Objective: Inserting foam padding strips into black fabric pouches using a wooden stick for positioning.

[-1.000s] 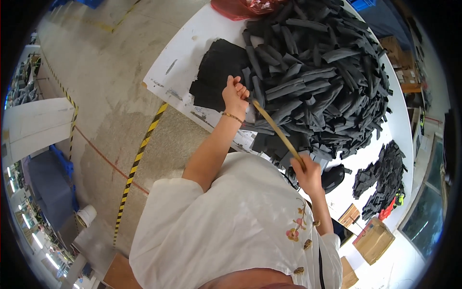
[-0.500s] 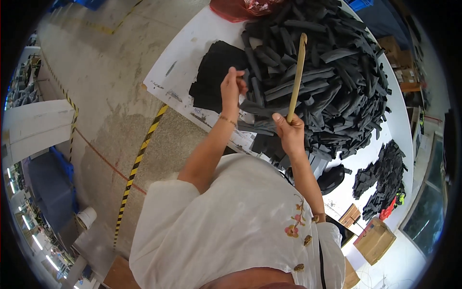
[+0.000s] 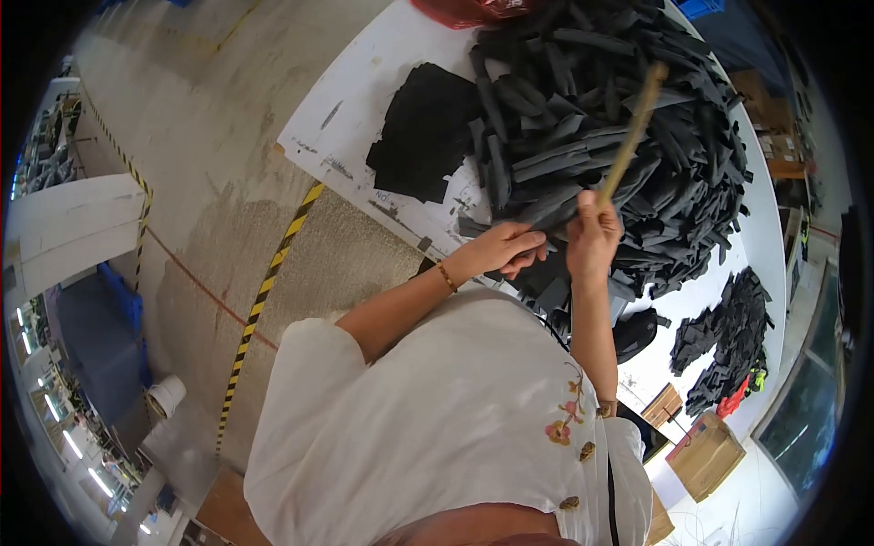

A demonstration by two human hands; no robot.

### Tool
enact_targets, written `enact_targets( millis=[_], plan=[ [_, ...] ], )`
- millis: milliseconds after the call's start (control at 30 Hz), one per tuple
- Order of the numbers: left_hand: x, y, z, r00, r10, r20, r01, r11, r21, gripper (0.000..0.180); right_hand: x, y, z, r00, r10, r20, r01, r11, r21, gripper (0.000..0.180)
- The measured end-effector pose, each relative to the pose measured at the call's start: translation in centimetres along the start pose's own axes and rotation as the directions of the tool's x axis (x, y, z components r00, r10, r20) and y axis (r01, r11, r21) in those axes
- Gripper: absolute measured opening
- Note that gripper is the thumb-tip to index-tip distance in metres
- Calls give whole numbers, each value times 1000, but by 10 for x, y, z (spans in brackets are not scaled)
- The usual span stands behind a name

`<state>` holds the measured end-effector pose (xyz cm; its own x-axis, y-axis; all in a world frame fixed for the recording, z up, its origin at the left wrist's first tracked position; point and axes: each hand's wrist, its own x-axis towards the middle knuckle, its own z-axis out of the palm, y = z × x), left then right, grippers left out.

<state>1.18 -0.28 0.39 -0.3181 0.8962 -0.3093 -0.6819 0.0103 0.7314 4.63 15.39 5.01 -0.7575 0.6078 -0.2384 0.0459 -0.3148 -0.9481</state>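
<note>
My right hand [image 3: 594, 238] is wrapped round the lower end of a long, pale wooden stick [image 3: 630, 146]. The stick slants up and to the right over a big heap of dark grey fabric tubes [image 3: 583, 146], its tip blurred by motion. Just left of it, my left hand [image 3: 503, 251] is closed with curled fingers at the near edge of the heap. Whatever lies inside those fingers is hidden; dark fabric shows beside and below them. A flat stack of black fabric pieces [image 3: 421, 136] lies on the white table [image 3: 350, 114], left of the heap.
A red plastic bag [image 3: 469, 11] lies at the table's far edge. On the right are a smaller pile of dark pieces [image 3: 724, 337], a black pouch-like item [image 3: 637, 335] and a cardboard box [image 3: 706, 457]. Yellow-black tape [image 3: 264, 291] marks the floor at left.
My left hand has come down and right, from beside the black stack to near my right hand. The right hand and stick have shifted right, the stick tilting further right.
</note>
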Motion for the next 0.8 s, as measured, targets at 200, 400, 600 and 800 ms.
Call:
enact_targets(
  millis=[200,400,600,800],
  plan=[
    [-12,-70,-76,729,622,-286,-35,451,892,18,57,-128,-55,747,-580,-324,356,761,-542,27],
    [-25,-64,-170,522,799,-299,258,187,948,16,62,-79,-112,829,-549,107,369,394,-842,26],
    [-26,-47,-183,615,721,-320,114,320,941,10,-5,6,-66,826,55,561,509,354,-784,16],
    [-33,-28,-177,658,662,-359,39,446,894,12,-9,16,-60,803,152,576,503,345,-792,17]
  ],
)
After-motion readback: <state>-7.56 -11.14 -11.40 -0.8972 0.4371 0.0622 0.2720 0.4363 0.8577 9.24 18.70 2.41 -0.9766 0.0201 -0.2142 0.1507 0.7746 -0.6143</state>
